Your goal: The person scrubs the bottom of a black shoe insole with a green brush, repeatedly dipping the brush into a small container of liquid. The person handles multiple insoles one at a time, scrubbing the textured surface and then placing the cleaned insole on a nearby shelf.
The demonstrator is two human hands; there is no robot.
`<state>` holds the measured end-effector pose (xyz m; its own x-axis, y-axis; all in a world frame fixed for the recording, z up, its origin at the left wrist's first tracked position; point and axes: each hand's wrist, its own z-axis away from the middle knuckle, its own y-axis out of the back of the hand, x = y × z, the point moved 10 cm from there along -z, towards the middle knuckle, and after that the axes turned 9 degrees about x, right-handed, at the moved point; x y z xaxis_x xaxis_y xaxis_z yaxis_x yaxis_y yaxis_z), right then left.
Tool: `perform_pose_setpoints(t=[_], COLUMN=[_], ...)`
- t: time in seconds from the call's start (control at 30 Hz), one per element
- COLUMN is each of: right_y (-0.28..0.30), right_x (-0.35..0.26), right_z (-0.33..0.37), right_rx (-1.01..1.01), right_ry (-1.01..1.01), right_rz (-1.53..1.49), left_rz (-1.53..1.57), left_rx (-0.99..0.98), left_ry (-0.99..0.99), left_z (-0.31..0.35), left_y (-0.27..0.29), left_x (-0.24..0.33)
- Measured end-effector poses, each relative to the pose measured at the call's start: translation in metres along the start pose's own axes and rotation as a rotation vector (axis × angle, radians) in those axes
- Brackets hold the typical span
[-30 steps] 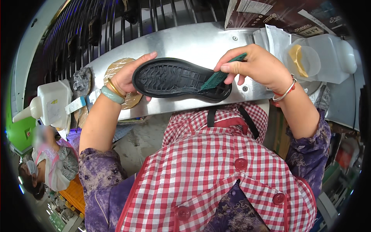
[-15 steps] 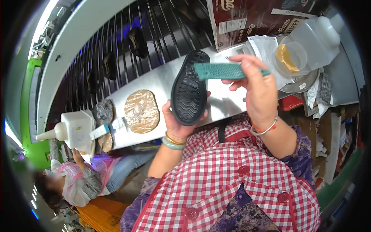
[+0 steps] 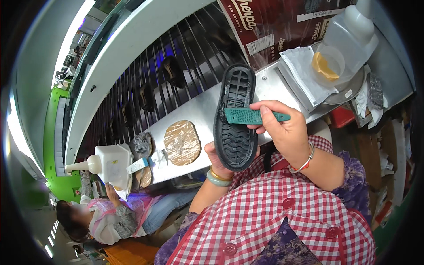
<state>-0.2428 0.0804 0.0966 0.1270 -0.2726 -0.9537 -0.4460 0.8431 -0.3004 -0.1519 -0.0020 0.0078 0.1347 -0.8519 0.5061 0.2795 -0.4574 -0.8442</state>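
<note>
A black shoe sole (image 3: pixel 235 152) stands tilted up in front of me, its ribbed, raised-rim inner face toward me. My left hand (image 3: pixel 215 158) grips its near end from beneath, thumb at the left edge and most fingers hidden behind. In my right hand (image 3: pixel 282 128), a flat green brush (image 3: pixel 245 116) with a textured back is pinched between thumb and fingers. The brush's wide end lies across the middle of the sole; its bristles cannot be seen.
Dark shoe parts (image 3: pixel 171 70) sit on a rod conveyor (image 3: pixel 190 53) beyond the metal ledge. A plastic-wrapped brown pad (image 3: pixel 182 143) and a white spouted bottle (image 3: pixel 112 163) lie left. A clear bottle (image 3: pixel 353 39) and maroon carton (image 3: pixel 274 26) stand right. A co-worker (image 3: pixel 115 216) sits at far left.
My right hand has brought the brush down and nearer, from the sole's far end to its middle. The sole now faces me more openly. The whole view has shifted.
</note>
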Motion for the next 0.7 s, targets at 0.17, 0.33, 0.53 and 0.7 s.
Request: perform_pose_setpoints(t=[0.17,0.33,0.53,0.7], right_y=[-0.008,-0.013,-0.025,-0.013], right_x=[-0.003,-0.004,-0.01,-0.044], right_z=[0.012,0.019,0.024,0.004], right_rx=[-0.051,-0.116,-0.395,-0.259], right_ry=[0.019,-0.029,-0.006,0.35], right_rz=[0.039,0.098,0.239,0.318], left_rz=[0.041,0.016,0.049,-0.039], left_rx=[0.115,0.096,0.204,-0.012], left_ry=[0.038,0.075,0.068,0.082], left_z=[0.003,0.003,-0.003,-0.005], left_y=[0.013,0.015,0.044,-0.005], left_x=[-0.002,-0.003,0.003,0.011])
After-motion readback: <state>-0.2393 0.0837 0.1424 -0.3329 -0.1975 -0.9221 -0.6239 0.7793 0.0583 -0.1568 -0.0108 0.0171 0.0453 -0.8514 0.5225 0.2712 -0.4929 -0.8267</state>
